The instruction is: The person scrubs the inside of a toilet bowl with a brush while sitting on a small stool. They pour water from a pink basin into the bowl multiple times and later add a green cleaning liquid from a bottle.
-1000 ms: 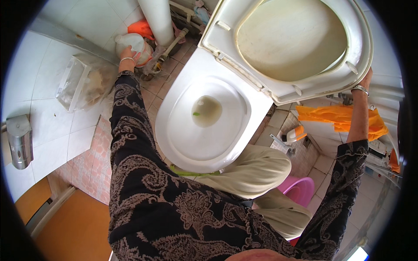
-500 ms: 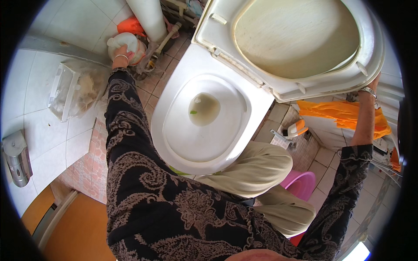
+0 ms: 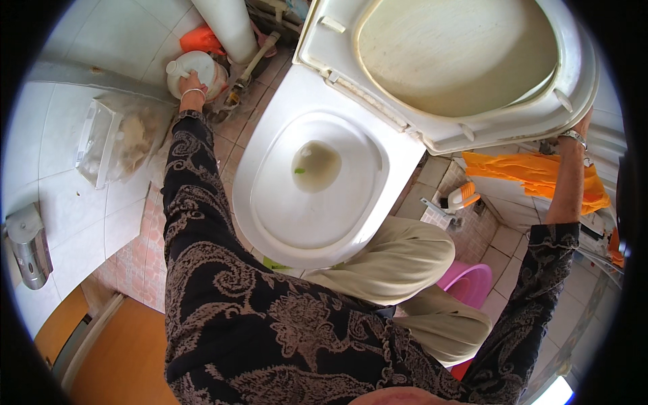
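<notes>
Compared with the preceding views, the left hand sits slightly nearer the close edge of the white container, and a pale stub beside its fingers shows more plainly; the right hand stays at the outer edge of the raised toilet seat. In this inspector's judgement, the change is a minor adjustment of the left hand's hold, with the seat apparently being steadied. The container stands on the far left, beside the white pipe and well apart from the toilet bowl. It lies directly beneath the left hand, the stub just beyond the fingers. Whether those fingers pinch the stub or merely rest over the container cannot be determined. The right fingers are largely hidden behind the seat; their closure cannot be determined either.
</notes>
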The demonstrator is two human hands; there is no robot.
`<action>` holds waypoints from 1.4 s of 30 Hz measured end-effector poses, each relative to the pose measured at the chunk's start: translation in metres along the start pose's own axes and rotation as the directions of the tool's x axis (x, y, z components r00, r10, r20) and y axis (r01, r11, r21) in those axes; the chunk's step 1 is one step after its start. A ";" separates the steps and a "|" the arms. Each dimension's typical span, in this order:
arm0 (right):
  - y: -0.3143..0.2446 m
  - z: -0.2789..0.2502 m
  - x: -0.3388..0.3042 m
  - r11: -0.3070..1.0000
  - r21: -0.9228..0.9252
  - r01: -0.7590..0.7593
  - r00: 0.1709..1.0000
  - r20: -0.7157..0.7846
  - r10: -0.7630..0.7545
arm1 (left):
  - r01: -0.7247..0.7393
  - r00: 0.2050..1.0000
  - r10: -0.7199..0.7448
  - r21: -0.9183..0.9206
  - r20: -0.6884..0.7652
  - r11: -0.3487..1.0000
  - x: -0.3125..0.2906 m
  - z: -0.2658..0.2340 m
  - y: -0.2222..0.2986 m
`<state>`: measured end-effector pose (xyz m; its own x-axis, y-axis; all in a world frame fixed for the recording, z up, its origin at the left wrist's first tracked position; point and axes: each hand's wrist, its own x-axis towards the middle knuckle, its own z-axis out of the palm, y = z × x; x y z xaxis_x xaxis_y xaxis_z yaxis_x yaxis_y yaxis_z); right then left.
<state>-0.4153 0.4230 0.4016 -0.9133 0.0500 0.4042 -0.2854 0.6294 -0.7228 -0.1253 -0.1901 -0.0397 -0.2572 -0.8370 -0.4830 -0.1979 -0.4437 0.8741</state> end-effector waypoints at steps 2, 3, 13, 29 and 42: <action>0.000 -0.002 0.000 1.000 -0.027 0.011 1.000 0.005 -0.011 | -0.006 0.999 0.007 -0.017 0.041 1.000 -0.006 0.000 0.002; 0.001 -0.003 0.000 0.999 -0.041 0.014 1.000 0.006 -0.014 | -0.017 0.997 0.017 -0.006 0.071 1.000 -0.011 -0.002 0.003; -0.021 0.017 -0.014 0.973 0.171 -0.152 0.987 -0.026 0.159 | -0.192 0.959 0.188 -0.003 0.210 0.981 -0.071 -0.019 0.082; 0.032 0.055 0.036 0.996 -0.091 0.008 0.973 0.232 0.014 | -0.760 0.649 0.734 0.136 0.202 0.635 -0.266 -0.123 0.197; -0.109 0.022 -0.186 0.617 0.323 0.717 0.629 0.081 -0.773 | -0.836 0.549 0.745 0.256 0.379 0.486 -0.391 -0.141 0.155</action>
<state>-0.2211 0.3275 0.3930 -0.3773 -0.5183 0.7674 -0.9251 0.1737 -0.3375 0.0779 0.0228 0.2920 -0.6471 -0.6685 0.3666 -0.1229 0.5660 0.8152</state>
